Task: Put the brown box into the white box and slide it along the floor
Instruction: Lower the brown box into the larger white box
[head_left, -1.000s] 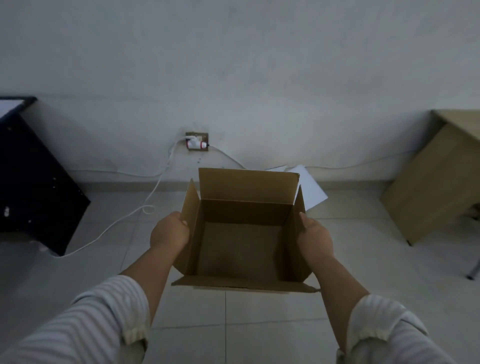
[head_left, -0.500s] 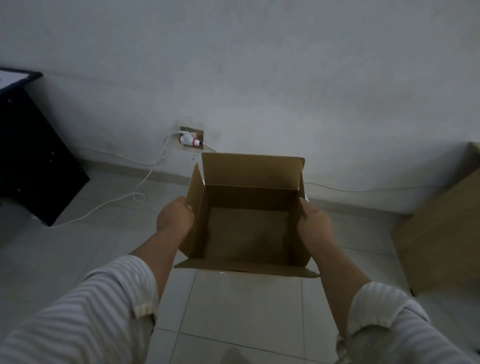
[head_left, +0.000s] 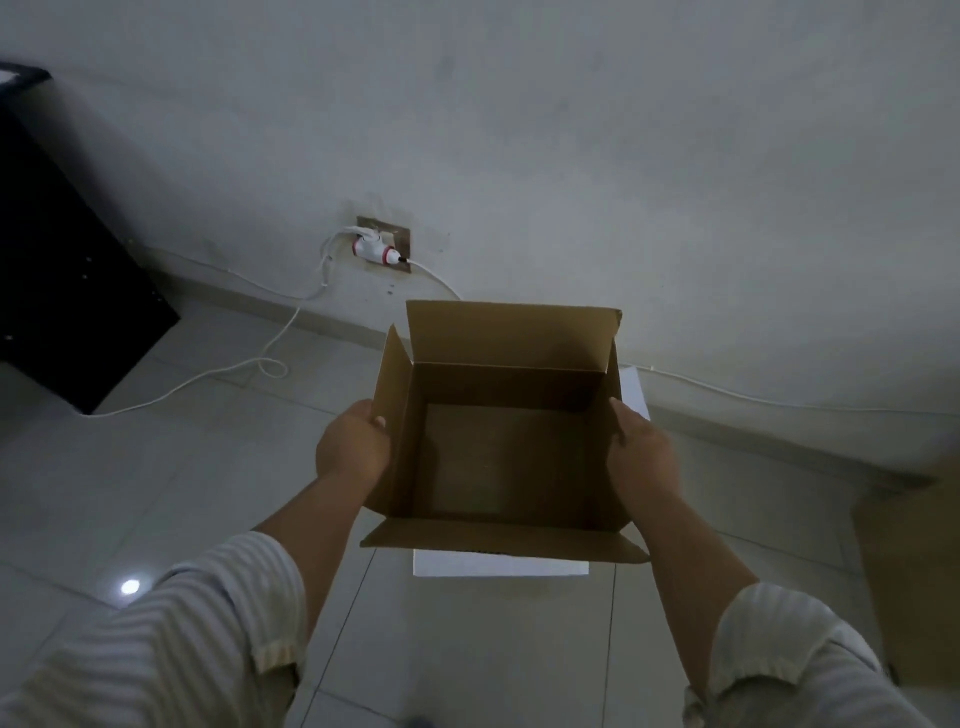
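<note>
I hold an open brown cardboard box (head_left: 506, 452) in the air in front of me, its four flaps spread and its inside empty. My left hand (head_left: 353, 449) grips its left wall and my right hand (head_left: 641, 457) grips its right wall. Right beneath it lies the white box (head_left: 501, 565); only a white strip shows below the near flap, plus a white corner (head_left: 635, 389) behind the right wall. The rest of the white box is hidden by the brown one.
Grey tiled floor (head_left: 156, 467) meets a white wall. A wall socket (head_left: 384, 244) with a white plug feeds a white cable (head_left: 270, 364) looping across the floor on the left. A black cabinet (head_left: 62, 270) stands far left; a wooden piece of furniture (head_left: 914, 571) stands at the right edge.
The view has swung left and tilted; the wooden furniture slid toward the right edge. The brown box now hangs directly over the white box, whose edge shows under it. Both hands keep their grip.
</note>
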